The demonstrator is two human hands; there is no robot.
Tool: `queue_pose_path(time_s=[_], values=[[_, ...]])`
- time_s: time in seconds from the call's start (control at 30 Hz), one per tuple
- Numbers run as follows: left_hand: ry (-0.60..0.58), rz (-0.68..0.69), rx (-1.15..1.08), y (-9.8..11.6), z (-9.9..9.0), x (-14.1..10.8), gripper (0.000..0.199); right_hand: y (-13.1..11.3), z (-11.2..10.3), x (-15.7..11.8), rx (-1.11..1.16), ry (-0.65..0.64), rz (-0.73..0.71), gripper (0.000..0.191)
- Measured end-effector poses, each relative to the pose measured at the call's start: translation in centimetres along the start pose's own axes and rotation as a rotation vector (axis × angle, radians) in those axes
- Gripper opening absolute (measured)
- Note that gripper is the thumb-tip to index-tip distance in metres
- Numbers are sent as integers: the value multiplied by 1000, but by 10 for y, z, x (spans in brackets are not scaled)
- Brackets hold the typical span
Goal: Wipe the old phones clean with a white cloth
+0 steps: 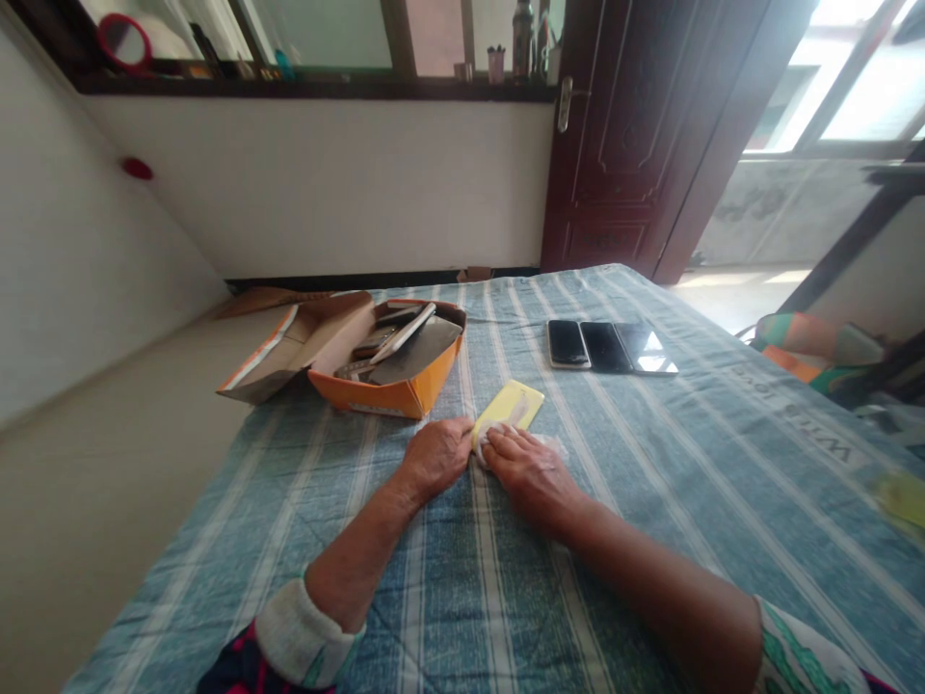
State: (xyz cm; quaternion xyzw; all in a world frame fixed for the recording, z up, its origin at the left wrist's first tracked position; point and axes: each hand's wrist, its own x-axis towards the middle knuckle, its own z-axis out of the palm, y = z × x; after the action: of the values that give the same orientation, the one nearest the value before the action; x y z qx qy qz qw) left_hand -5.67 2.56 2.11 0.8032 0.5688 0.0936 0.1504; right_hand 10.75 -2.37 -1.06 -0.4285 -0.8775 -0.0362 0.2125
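Observation:
A yellow phone (521, 397), or a phone in a yellow case, lies at a slant on the striped bed cover. My left hand (437, 455) grips its near left edge with the fingers closed. Pressed on the near part of the yellow surface is a crumpled white tissue or cloth (491, 449), held under the bent fingers of my right hand (533, 474). A whitish patch shows on the yellow face beyond the tissue. My hands nearly touch each other and hide the lower end of the phone.
An orange cardboard box (383, 393), lid folded open to the left, holds several phones and flat devices. Three dark-screened phones (605, 347) lie side by side at the right. Behind the bed stand a white wall and a dark red door (614, 145).

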Motion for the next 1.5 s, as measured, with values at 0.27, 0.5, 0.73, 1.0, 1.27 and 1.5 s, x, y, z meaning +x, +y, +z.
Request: queue_pose_path(time_s=[0.27,0.5,0.73,1.0,1.27,1.5], values=[[-8,12,24,-1,-1,-1,26,22,1,28,1,-46,56,29],[-12,20,31,-2,0,-2,28,50,6,54,-36,-58,216,28],[-7,9,11,-4,2,-2,28,58,14,39,-71,-1,389,33],[-3,-6,-2,-3,2,1,25,27,16,11,-32,42,264,36],[-7,16,-8,-2,-2,0,26,-8,13,-4,-6,78,31,33],[-20,24,-3,-4,-1,1,28,-4,12,-16,-43,89,69,35]])
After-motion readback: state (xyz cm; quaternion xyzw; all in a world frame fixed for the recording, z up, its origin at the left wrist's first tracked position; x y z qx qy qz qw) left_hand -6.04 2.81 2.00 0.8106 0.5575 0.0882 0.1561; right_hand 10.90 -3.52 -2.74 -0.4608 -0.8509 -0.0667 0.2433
